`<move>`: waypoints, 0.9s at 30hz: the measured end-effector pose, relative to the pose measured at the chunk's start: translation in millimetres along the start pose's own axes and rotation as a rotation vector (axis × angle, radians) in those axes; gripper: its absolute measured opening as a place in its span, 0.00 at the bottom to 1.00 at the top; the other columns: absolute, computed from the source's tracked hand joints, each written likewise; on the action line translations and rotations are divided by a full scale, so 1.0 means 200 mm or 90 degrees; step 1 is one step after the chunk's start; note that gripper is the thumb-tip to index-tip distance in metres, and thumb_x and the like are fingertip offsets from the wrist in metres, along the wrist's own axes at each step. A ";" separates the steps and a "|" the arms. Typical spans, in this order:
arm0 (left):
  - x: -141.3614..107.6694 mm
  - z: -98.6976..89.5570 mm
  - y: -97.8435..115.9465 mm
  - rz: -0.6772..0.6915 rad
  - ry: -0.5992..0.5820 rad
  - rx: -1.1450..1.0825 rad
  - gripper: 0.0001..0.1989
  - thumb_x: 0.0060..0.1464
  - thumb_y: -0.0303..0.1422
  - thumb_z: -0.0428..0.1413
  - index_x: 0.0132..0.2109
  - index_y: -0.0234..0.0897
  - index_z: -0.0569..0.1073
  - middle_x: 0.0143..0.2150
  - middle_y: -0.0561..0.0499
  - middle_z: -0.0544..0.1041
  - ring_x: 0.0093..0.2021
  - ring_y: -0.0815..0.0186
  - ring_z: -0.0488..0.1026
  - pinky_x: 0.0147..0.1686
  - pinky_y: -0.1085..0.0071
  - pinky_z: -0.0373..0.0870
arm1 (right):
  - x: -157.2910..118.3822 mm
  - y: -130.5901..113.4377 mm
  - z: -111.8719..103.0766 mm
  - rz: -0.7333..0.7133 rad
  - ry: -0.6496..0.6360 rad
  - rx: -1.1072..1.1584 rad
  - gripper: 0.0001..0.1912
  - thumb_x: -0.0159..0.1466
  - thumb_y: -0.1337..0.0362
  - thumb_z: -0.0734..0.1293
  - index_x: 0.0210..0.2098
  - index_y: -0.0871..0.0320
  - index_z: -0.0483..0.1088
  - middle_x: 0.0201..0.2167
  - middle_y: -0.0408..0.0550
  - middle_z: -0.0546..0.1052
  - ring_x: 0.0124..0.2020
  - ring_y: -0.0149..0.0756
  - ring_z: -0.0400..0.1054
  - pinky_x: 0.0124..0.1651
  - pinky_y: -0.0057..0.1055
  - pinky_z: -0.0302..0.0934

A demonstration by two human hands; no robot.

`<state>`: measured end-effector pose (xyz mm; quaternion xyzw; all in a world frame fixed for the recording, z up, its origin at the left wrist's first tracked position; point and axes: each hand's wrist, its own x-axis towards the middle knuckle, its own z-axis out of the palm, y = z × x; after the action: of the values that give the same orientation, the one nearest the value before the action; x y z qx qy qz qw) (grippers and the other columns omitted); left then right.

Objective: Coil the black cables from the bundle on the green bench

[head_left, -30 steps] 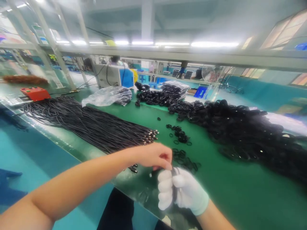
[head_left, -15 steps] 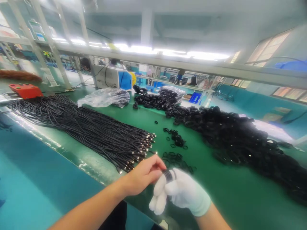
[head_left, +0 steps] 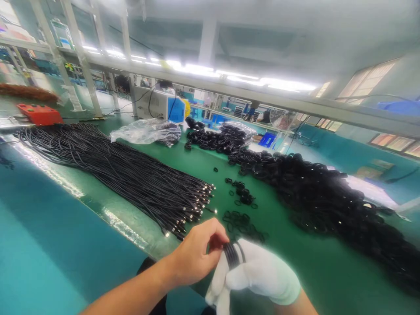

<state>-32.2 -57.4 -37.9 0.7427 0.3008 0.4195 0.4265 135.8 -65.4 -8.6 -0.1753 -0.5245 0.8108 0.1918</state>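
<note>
Several black rings point(head_left: 232, 256) sit round a finger of my right hand point(head_left: 254, 271), which wears a white glove with its fingers curled. My bare left hand point(head_left: 200, 249) is closed, its thumb and index finger pinching at the edge of those rings. Just beyond both hands, loose thin black rings point(head_left: 241, 222) lie on the green table point(head_left: 183, 162), and a small cluster of rings point(head_left: 243, 192) lies farther back. To the left stretches a bundle of black cables point(head_left: 131, 170) with metal plugs at the near end.
A large heap of black coiled cables point(head_left: 308, 188) runs along the right side. Clear plastic bags point(head_left: 144, 131), a blue and white machine point(head_left: 160, 105) and a red box point(head_left: 39, 114) stand farther back. A metal rail point(head_left: 229, 85) crosses above the table.
Both hands sit slightly lower in the view, still together at the rings. The glove's lower fingers have moved down, and the camera view has shifted a little.
</note>
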 end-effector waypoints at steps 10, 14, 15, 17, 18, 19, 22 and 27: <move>0.01 0.06 0.01 0.262 0.039 0.118 0.11 0.52 0.19 0.49 0.42 0.37 0.66 0.35 0.49 0.71 0.35 0.68 0.70 0.34 0.74 0.68 | -0.10 -0.07 0.03 0.039 0.036 -0.151 0.12 0.56 0.62 0.65 0.30 0.66 0.77 0.25 0.50 0.77 0.25 0.30 0.65 0.33 0.27 0.62; 0.02 0.08 0.04 0.311 0.092 0.115 0.12 0.54 0.20 0.47 0.43 0.37 0.67 0.34 0.49 0.72 0.35 0.68 0.70 0.32 0.75 0.68 | -0.11 -0.08 0.05 0.011 0.043 -0.150 0.12 0.57 0.64 0.65 0.32 0.66 0.77 0.27 0.52 0.77 0.29 0.33 0.68 0.36 0.28 0.62; 0.01 0.07 0.05 0.291 0.094 0.115 0.12 0.55 0.20 0.47 0.44 0.37 0.67 0.35 0.48 0.72 0.35 0.68 0.70 0.33 0.75 0.69 | -0.10 -0.08 0.06 0.003 0.043 -0.143 0.13 0.57 0.64 0.64 0.33 0.66 0.77 0.27 0.52 0.77 0.29 0.33 0.68 0.36 0.28 0.62; 0.01 0.05 0.09 0.228 0.049 0.119 0.15 0.56 0.20 0.47 0.48 0.37 0.67 0.38 0.47 0.72 0.37 0.68 0.71 0.36 0.74 0.70 | -0.10 -0.09 0.07 0.013 0.046 -0.132 0.13 0.58 0.65 0.63 0.34 0.67 0.77 0.26 0.52 0.76 0.27 0.32 0.68 0.33 0.27 0.62; 0.02 0.04 0.10 0.205 0.008 0.124 0.16 0.56 0.20 0.46 0.51 0.36 0.66 0.40 0.47 0.73 0.39 0.68 0.71 0.38 0.74 0.71 | -0.10 -0.10 0.07 0.027 0.051 -0.132 0.13 0.57 0.65 0.64 0.34 0.67 0.77 0.26 0.51 0.76 0.27 0.31 0.67 0.31 0.25 0.62; 0.02 0.03 0.12 0.195 -0.029 0.130 0.17 0.57 0.21 0.46 0.52 0.36 0.66 0.42 0.46 0.73 0.41 0.68 0.71 0.40 0.74 0.71 | -0.10 -0.10 0.07 0.046 0.058 -0.133 0.12 0.57 0.65 0.65 0.34 0.67 0.77 0.25 0.50 0.75 0.25 0.30 0.67 0.29 0.24 0.61; 0.04 0.00 0.14 0.246 -0.066 0.142 0.16 0.57 0.22 0.46 0.50 0.35 0.69 0.41 0.45 0.74 0.41 0.67 0.72 0.41 0.74 0.72 | -0.10 -0.12 0.08 0.071 0.078 -0.143 0.11 0.54 0.64 0.67 0.32 0.66 0.78 0.23 0.48 0.75 0.22 0.28 0.64 0.23 0.21 0.57; 0.08 -0.01 0.11 0.317 -0.039 0.152 0.13 0.56 0.22 0.46 0.44 0.32 0.72 0.37 0.44 0.76 0.38 0.67 0.73 0.38 0.75 0.72 | -0.11 -0.10 0.12 0.016 0.119 -0.184 0.19 0.58 0.54 0.65 0.34 0.66 0.77 0.27 0.53 0.77 0.26 0.33 0.67 0.26 0.24 0.61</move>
<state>-24.7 -53.9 -11.0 0.8511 0.1437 0.4503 0.2284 145.1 -87.2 20.9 -0.2825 -0.6132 0.7094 0.2022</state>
